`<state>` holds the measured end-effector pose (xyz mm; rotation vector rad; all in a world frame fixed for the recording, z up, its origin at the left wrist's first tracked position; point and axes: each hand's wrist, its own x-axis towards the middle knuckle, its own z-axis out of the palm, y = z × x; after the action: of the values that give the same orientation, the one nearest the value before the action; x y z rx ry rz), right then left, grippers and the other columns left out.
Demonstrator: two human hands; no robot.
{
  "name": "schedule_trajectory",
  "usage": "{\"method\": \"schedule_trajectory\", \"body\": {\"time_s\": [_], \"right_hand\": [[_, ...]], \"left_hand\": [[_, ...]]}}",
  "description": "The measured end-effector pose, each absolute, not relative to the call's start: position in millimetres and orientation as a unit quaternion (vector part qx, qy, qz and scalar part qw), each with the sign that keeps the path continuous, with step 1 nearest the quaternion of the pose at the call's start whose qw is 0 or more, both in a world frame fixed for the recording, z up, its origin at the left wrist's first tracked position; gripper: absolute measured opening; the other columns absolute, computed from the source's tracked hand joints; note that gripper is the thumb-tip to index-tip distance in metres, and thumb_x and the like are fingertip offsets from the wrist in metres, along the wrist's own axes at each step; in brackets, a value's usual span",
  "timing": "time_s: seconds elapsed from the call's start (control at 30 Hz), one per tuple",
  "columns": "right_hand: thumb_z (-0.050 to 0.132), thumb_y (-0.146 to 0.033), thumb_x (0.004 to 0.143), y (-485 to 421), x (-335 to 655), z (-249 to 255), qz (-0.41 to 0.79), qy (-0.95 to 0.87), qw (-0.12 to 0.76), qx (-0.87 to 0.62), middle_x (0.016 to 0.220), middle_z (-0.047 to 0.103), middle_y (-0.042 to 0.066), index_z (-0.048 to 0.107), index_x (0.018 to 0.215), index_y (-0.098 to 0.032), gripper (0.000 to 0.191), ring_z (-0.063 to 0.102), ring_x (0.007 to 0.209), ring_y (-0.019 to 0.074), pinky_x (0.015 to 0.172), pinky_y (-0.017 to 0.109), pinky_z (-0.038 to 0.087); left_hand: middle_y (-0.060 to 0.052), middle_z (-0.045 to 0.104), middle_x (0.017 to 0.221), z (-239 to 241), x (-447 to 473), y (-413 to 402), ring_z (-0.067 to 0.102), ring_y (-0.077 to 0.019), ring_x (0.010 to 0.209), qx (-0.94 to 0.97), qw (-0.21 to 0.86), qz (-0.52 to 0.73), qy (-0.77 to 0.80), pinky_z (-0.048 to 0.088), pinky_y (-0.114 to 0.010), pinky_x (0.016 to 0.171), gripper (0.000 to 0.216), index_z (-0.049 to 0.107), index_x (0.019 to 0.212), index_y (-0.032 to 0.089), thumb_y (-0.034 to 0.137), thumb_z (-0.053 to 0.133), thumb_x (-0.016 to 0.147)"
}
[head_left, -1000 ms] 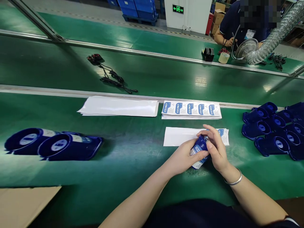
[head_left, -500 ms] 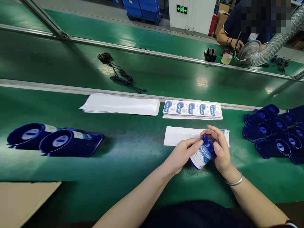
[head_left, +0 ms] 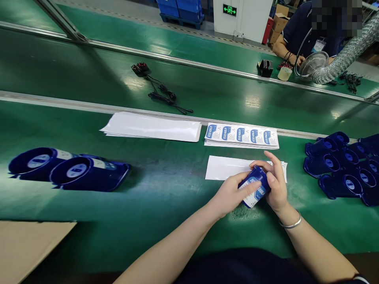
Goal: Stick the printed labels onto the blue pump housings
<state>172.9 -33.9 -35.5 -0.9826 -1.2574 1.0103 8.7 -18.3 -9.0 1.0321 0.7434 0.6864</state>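
Note:
Both hands are closed round a dark blue plastic housing (head_left: 263,178) that carries a blue-and-white printed label (head_left: 251,198). The thumb of my left hand (head_left: 229,195) lies across the label, covering part of its print. On the other side, my right hand (head_left: 277,185) grips the housing, its index finger raised above it. Below the hands' far side, a mostly white label sheet (head_left: 223,167) lies on the green bench, partly hidden by my fingers. Past it rests a stack of printed label sheets (head_left: 241,135).
White sheets (head_left: 154,127) lie left of the label stack. Two labelled blue housings (head_left: 89,173) are at left, several more (head_left: 328,163) at right. Black cables (head_left: 162,94) lie beyond the rail. A cardboard piece (head_left: 32,244) is near left; a co-worker (head_left: 291,39) sits across.
My left thumb has moved from the label's upper edge onto its middle, covering some print. The housing stays in both hands. The whole view has shifted slightly.

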Motion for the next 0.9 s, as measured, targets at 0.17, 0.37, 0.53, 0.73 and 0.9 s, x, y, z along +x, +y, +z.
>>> {"method": "schedule_trajectory", "body": {"time_s": [0.17, 0.37, 0.53, 0.73, 0.9], "right_hand": [[0.054, -0.049, 0.094, -33, 174, -32, 0.431, -0.522, 0.61, -0.411, 0.111, 0.069, 0.01, 0.045, 0.14, -0.023, 0.053, 0.063, 0.105, 0.03, 0.096, 0.051, 0.044], [0.052, -0.046, 0.096, -35, 172, -32, 0.429, -0.506, 0.63, -0.404, 0.109, 0.072, 0.009, 0.035, 0.148, -0.025, 0.058, 0.064, 0.103, 0.0276, 0.097, 0.05, 0.045], [0.052, -0.046, 0.097, -36, 171, -29, 0.409, -0.514, 0.627, -0.419, 0.106, 0.073, 0.007, 0.032, 0.15, -0.024, 0.06, 0.066, 0.099, 0.0266, 0.096, 0.049, 0.046], [0.052, -0.046, 0.098, -36, 171, -31, 0.391, -0.535, 0.611, -0.432, 0.107, 0.072, 0.007, 0.032, 0.15, -0.024, 0.06, 0.067, 0.104, 0.0276, 0.098, 0.05, 0.046], [0.054, -0.048, 0.096, -33, 172, -35, 0.414, -0.516, 0.613, -0.431, 0.108, 0.072, 0.008, 0.033, 0.149, -0.023, 0.062, 0.066, 0.104, 0.0283, 0.099, 0.052, 0.046]], "left_hand": [[-0.012, 0.073, 0.112, -14, 8, -16, 0.063, -0.0275, 0.108, 0.344, 0.825, 0.325, 0.308, 0.045, -0.04, 0.098, 0.041, 0.073, 0.118, 0.014, 0.045, 0.067, 0.091], [-0.009, 0.074, 0.114, -11, 8, -17, 0.064, -0.0265, 0.111, 0.364, 0.816, 0.328, 0.307, 0.045, -0.039, 0.102, 0.042, 0.073, 0.12, 0.017, 0.043, 0.073, 0.088], [-0.009, 0.069, 0.127, -9, 7, -19, 0.061, -0.0282, 0.119, 0.434, 0.794, 0.312, 0.291, 0.048, -0.04, 0.101, 0.051, 0.062, 0.135, 0.02, 0.039, 0.072, 0.089], [-0.01, 0.067, 0.128, -4, 11, -24, 0.062, -0.0288, 0.115, 0.562, 0.681, 0.302, 0.361, 0.05, -0.04, 0.097, 0.061, 0.056, 0.137, 0.018, 0.027, 0.076, 0.08], [-0.009, 0.07, 0.123, -5, 10, -21, 0.062, -0.0287, 0.113, 0.499, 0.73, 0.312, 0.347, 0.049, -0.04, 0.096, 0.06, 0.061, 0.134, 0.02, 0.035, 0.079, 0.079]]}}
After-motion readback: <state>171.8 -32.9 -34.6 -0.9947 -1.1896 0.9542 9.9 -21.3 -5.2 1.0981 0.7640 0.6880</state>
